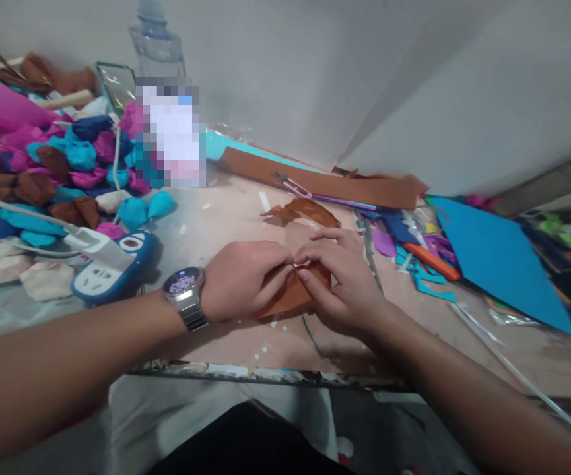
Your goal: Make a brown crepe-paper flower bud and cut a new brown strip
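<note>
- Brown piece, low over the surface, pinched between the fingertips of left hand and right hand.
- Brown scrap, just beyond the hands.
- Blue-and-white power strip, left of them.
- Blue sheet, right.

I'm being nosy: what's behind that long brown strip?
A turquoise sheet peeks out along the far edge of the brown strip. The strip covers anything further under it, so I can't tell what's there.

Room seemingly between socket and brown strip; bundles crowd left.
</note>
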Demonstrator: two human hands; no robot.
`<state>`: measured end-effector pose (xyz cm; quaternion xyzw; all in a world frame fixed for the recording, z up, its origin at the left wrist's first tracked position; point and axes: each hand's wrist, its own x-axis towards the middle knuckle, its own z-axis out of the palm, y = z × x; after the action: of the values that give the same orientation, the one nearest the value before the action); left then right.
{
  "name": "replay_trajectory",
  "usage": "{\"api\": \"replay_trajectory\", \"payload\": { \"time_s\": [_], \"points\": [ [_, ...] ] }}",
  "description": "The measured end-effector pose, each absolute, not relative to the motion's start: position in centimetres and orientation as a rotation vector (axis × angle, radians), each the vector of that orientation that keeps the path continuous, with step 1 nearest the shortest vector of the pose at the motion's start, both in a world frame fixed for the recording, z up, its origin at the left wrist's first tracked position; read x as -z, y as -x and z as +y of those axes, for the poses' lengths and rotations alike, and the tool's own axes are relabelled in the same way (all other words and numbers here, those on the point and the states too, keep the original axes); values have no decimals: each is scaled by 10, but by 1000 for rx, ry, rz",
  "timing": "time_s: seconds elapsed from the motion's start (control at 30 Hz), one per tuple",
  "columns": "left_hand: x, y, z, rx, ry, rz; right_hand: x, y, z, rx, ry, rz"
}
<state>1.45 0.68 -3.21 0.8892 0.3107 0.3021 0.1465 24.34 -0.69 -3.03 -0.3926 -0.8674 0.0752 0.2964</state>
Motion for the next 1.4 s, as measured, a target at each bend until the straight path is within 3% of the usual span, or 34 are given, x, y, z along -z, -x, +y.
{"api": "replay_trajectory", "payload": {
  "time_s": [0.77,1.4],
  "points": [
    [32,-12,8,-798,-2520,912,26,-241,-7,-343,1041,-2317],
    [27,-13,10,-700,-1980,906,27,-245,-4,-291,973,-2277]
  ]
}}
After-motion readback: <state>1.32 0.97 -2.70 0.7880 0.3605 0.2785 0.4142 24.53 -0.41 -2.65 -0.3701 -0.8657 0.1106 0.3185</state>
